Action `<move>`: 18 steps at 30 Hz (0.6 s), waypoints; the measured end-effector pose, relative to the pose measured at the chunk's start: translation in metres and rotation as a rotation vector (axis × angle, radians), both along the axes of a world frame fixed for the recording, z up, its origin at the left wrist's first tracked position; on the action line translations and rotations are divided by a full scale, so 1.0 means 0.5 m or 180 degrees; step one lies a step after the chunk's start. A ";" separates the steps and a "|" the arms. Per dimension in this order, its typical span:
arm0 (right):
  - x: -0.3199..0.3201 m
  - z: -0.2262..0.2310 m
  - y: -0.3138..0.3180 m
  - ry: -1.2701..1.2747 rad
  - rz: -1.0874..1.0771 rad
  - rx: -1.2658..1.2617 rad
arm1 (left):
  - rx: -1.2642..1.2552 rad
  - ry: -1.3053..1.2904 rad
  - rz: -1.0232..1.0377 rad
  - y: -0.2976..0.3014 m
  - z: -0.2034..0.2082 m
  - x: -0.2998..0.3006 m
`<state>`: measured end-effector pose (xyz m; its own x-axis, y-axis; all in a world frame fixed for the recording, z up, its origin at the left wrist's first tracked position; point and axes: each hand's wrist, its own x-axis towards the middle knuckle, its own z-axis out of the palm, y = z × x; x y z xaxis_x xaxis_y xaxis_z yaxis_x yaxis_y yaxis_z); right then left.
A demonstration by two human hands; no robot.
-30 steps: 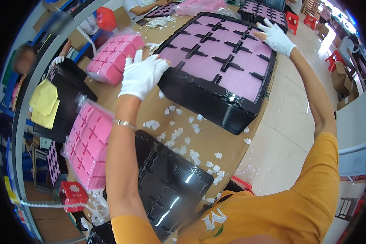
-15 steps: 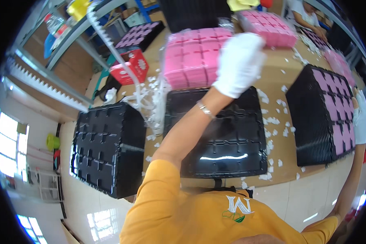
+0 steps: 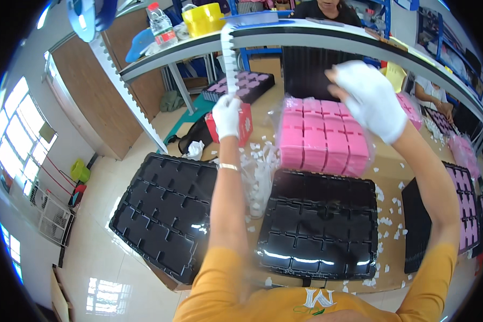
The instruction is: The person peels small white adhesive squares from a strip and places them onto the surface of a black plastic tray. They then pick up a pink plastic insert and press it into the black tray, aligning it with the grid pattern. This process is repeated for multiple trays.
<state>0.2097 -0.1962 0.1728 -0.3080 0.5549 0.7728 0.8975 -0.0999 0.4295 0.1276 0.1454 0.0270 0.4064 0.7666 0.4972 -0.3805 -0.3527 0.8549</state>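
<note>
My left hand (image 3: 226, 117), in a white glove, is closed around the lower end of a hanging white notched strip (image 3: 231, 64), in front of a red box (image 3: 244, 124). My right hand (image 3: 371, 102), gloved with bare fingertips, is raised over a block of pink foam (image 3: 324, 137) in clear plastic. Its fingertips point left, slightly apart, and nothing shows between them. Below the foam lies a black compartmented tray (image 3: 319, 228). Another stack of black trays (image 3: 163, 212) is partly behind my left forearm.
At right stands a stack of black trays with pink inserts (image 3: 464, 206). White scraps (image 3: 389, 220) litter the table. A shelf rail (image 3: 306, 35) crosses above, holding a bottle (image 3: 162, 27) and yellow tub (image 3: 204, 20). One co-worker (image 3: 327, 11) is behind it, another (image 3: 432, 94) far right.
My left hand has left the pink foam and taken hold of the white strip. My right hand has come off the right tray stack and up over the foam. The view has shifted.
</note>
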 end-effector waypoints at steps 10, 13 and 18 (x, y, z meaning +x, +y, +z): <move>0.081 0.194 0.388 -0.0635 -0.1172 0.0587 | -0.0933 -0.0373 -0.1099 -0.258 0.067 -0.221; 0.104 0.205 0.336 -0.0630 -0.1920 0.0484 | -0.1183 -0.0220 -0.1127 -0.268 0.052 -0.286; 0.122 0.227 0.289 -0.0409 -0.2171 0.0695 | -0.1289 0.0195 -0.0888 -0.292 0.021 -0.333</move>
